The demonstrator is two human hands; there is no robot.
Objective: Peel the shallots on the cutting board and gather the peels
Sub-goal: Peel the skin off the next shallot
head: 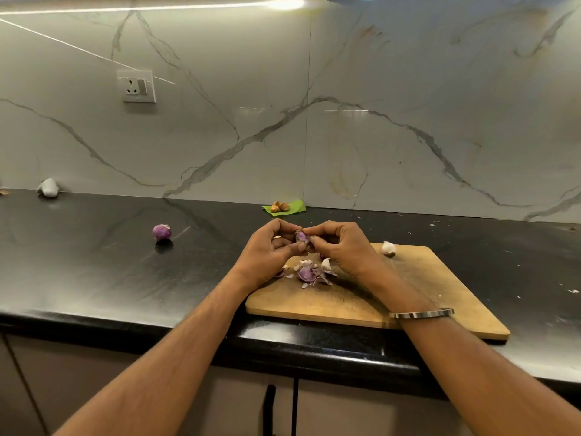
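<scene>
Pinching one shallot [301,237], both hands [270,247] [342,247] over board [440,297], black counter [94,262], marble wall [377,105].

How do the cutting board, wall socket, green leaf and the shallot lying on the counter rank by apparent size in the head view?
1. cutting board, by far the largest
2. wall socket
3. green leaf
4. shallot on the counter

The socket and leaf are farther from the camera, so their true sizes may differ.

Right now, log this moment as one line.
both hands: left hand, right hand peeling shallot | peels on cutting board
</scene>
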